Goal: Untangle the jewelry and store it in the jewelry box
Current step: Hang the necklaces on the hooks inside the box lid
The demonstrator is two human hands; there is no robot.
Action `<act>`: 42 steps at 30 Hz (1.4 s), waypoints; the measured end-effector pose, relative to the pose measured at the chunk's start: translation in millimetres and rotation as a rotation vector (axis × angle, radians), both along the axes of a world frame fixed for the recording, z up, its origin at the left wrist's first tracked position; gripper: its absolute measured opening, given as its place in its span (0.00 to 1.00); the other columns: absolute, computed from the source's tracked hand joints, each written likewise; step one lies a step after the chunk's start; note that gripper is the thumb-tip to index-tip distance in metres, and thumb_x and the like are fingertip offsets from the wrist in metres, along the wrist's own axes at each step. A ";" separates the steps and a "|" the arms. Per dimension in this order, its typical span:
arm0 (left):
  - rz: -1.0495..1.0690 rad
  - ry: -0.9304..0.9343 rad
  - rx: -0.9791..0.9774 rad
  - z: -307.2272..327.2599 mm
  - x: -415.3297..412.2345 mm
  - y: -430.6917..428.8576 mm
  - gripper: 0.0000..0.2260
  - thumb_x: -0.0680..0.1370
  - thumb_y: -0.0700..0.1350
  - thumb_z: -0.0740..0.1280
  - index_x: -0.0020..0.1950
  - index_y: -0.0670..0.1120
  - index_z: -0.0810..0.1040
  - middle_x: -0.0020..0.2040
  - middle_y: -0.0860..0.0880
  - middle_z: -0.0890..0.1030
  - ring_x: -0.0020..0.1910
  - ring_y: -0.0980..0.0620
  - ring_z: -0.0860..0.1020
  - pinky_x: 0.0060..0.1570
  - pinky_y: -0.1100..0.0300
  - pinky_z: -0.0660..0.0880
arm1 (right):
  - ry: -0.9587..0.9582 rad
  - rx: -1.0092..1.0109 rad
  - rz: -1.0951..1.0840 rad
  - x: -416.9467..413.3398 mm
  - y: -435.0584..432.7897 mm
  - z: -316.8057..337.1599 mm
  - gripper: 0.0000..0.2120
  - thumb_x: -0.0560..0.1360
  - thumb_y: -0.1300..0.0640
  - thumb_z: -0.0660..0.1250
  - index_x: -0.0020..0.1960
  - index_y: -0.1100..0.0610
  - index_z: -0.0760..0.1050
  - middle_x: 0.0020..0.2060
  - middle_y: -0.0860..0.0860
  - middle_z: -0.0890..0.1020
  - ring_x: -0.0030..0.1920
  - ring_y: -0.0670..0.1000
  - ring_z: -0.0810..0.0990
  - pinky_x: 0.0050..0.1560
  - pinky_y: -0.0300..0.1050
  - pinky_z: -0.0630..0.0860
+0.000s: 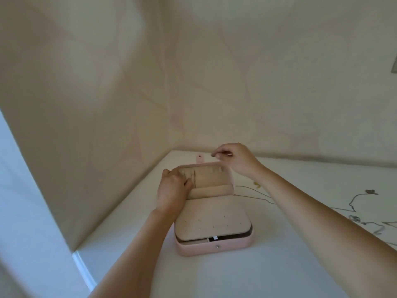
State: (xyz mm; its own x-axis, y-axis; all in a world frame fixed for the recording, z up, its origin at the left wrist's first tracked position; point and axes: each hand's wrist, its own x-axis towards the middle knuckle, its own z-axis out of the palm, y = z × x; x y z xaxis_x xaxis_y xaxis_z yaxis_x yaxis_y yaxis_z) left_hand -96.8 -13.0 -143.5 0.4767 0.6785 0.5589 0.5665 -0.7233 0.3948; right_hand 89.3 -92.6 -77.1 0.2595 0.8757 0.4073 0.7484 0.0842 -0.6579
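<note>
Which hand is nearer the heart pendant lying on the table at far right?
The right. The right hand is over the open box's lid, on the side toward the heart pendant, though well apart from it. The left hand is at the lid's left edge, farther away.

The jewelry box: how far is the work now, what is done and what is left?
Done: the pink jewelry box lies open and a thin chain already hangs inside its lid. In hand: the left hand is at that chain, and the right hand pinches something small above the lid. Left: several silver chains remain on the table to the right.
</note>
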 end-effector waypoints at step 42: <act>-0.156 0.069 -0.158 25.6 -9.7 -29.4 0.08 0.76 0.50 0.65 0.49 0.49 0.82 0.47 0.54 0.78 0.48 0.54 0.74 0.45 0.62 0.69 | -0.230 -0.211 0.304 -62.7 -202.1 -95.4 0.16 0.80 0.52 0.60 0.67 0.47 0.72 0.65 0.36 0.73 0.68 0.32 0.64 0.70 0.32 0.61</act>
